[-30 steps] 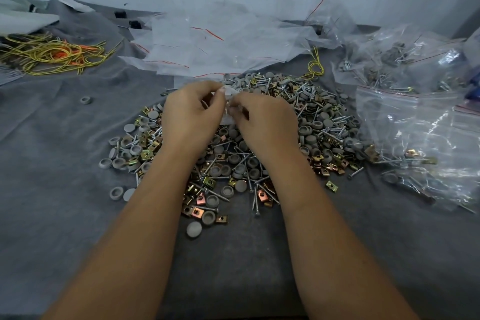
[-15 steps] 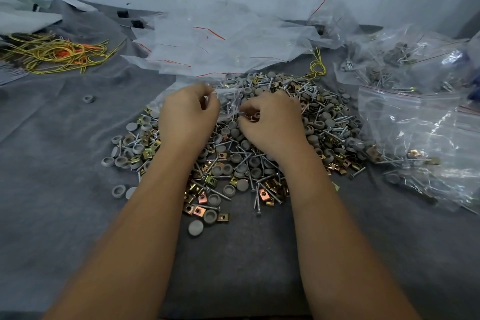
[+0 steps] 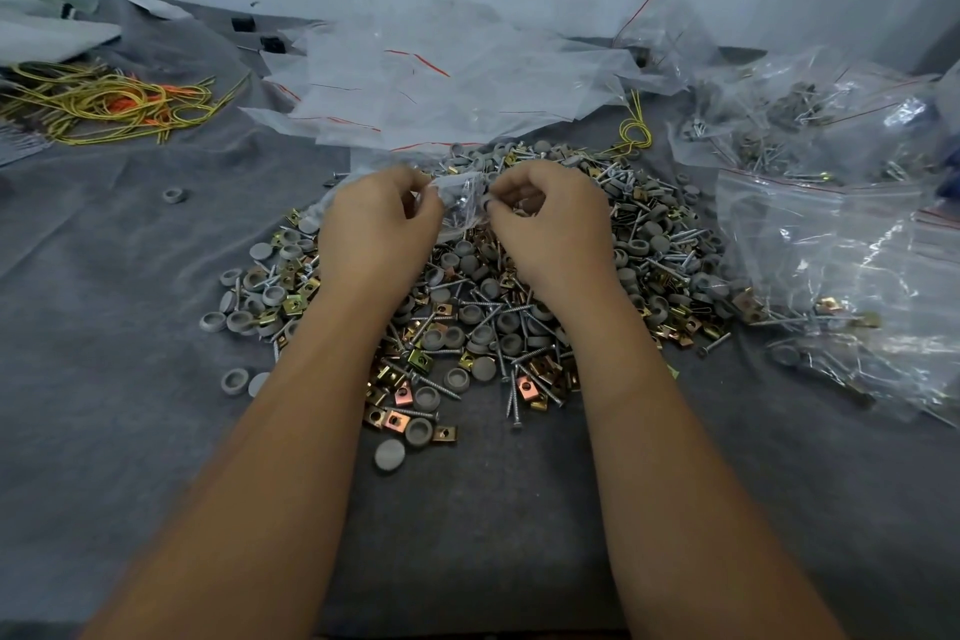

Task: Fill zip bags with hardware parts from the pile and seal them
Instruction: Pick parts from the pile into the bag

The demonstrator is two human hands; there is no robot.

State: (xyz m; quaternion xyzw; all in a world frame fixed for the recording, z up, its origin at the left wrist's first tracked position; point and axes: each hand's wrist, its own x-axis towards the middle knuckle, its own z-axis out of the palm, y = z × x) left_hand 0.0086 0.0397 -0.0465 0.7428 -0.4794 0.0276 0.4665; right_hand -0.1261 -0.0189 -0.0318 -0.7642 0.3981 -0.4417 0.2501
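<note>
A pile of hardware parts point(image 3: 483, 322), made of grey caps, screws and brass clips, covers the middle of the grey cloth. Above the pile's far half, my left hand point(image 3: 376, 224) pinches the left edge of a small clear zip bag point(image 3: 457, 203). My right hand point(image 3: 550, 218) has its fingers curled at the bag's right edge and pinches a small grey part there. The bag hangs between the two hands with a few parts inside. Most of the bag is hidden behind my fingers.
A heap of empty zip bags point(image 3: 441, 83) lies behind the pile. Filled bags point(image 3: 841, 265) lie at the right. Yellow and orange cords point(image 3: 109, 104) lie at the far left. Loose grey caps point(image 3: 173, 195) sit left of the pile.
My hands have moved apart, and the small bag now shows stretched between them. My right hand has come back up to the bag's edge.
</note>
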